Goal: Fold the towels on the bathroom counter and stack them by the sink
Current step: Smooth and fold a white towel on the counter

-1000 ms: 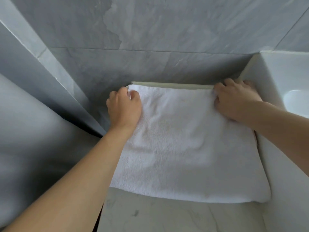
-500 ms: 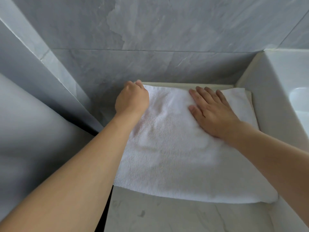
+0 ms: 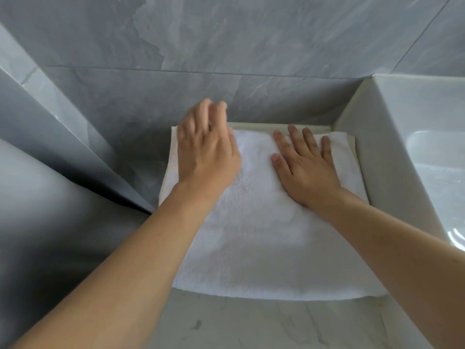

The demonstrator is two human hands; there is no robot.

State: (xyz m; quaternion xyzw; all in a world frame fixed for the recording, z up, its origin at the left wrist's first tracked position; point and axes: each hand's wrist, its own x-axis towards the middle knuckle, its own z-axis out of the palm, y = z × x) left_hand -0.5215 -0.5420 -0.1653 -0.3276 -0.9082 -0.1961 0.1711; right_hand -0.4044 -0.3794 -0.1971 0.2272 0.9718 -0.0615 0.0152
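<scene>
A folded white towel (image 3: 256, 235) lies flat on the marble counter (image 3: 251, 326), pushed against the back wall and the side of the white sink (image 3: 392, 157). My right hand (image 3: 305, 167) presses flat on the towel's far right part, fingers straight and spread. My left hand (image 3: 206, 149) hovers over the towel's far left corner, blurred by motion, its fingers loosely bent and holding nothing. A cream-coloured layer shows under the towel along its left and back edges.
Grey marble wall tiles (image 3: 226, 46) rise directly behind the towel. A slanted grey wall panel (image 3: 63, 137) closes the left side. The sink basin (image 3: 437, 167) lies at the right.
My left hand let go of the towel's far left corner and lifted with fingers loosened. My right hand went from gripping the far right corner to pressing flat on the towel.
</scene>
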